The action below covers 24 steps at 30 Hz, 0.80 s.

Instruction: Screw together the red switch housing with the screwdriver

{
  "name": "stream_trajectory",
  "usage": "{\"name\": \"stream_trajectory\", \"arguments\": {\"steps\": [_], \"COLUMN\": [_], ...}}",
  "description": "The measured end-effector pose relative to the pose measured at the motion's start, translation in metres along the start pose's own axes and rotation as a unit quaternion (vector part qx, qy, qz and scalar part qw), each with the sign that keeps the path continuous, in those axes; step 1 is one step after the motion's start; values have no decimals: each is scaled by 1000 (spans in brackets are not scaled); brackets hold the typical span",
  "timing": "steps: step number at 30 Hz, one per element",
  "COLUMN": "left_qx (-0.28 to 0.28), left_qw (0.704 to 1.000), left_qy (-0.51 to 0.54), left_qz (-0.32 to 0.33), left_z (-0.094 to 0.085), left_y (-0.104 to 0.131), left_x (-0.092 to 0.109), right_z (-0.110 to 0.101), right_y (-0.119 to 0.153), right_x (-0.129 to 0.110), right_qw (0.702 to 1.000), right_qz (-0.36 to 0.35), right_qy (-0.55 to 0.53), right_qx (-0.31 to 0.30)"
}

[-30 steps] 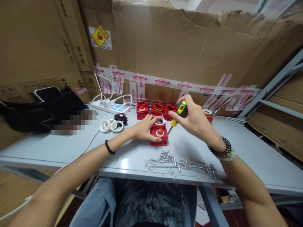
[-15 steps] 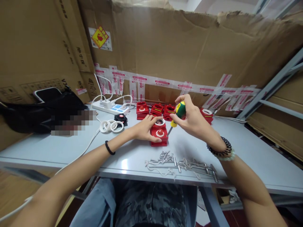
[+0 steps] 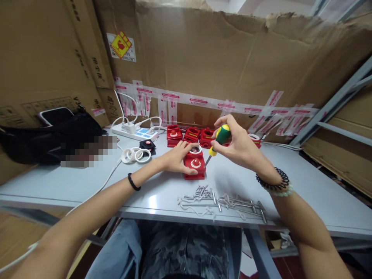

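You had a pile of metal screws (image 3: 221, 201) near the table's (image 3: 305, 193) front edge, white rings (image 3: 136, 155) to the left, a power strip (image 3: 135, 131) behind them, a black bag (image 3: 49, 135) far left, and cardboard (image 3: 232, 62) along the back.

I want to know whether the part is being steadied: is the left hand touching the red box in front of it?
Touching. The head view shows the left hand lying against the red box, its fingers over the far edge and thumb along the left side.
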<state>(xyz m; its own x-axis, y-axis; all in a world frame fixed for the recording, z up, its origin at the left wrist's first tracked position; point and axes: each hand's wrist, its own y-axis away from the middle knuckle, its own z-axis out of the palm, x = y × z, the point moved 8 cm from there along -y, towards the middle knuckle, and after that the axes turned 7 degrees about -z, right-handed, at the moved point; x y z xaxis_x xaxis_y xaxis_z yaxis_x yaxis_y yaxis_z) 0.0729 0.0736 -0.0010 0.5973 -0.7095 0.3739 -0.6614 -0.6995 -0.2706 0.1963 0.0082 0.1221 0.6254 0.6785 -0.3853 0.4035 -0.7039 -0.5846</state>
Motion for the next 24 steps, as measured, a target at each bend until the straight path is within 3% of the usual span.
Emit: {"name": "stream_trajectory", "arguments": {"steps": [7,13,19,24], "left_qx": [8,5,12,1], "left_qw": [1000,1000,1000,1000], "left_qy": [10,3,4,0], "left_qz": [6,3,5,3], "left_z": [-1,0,-1,0], "left_y": [0,0,-1,0], "left_x": [1,1,0,0], "right_z": [1,10,2,-3], "right_y": [0,0,-2,-3], "right_x": [-1,0,3,9], "right_qw": [1000,993,999,997], "right_qz": [-1,14,13,16], "right_qy": [-11,-116,-20,-16], "right_qx": [8,-31,36,70]}}
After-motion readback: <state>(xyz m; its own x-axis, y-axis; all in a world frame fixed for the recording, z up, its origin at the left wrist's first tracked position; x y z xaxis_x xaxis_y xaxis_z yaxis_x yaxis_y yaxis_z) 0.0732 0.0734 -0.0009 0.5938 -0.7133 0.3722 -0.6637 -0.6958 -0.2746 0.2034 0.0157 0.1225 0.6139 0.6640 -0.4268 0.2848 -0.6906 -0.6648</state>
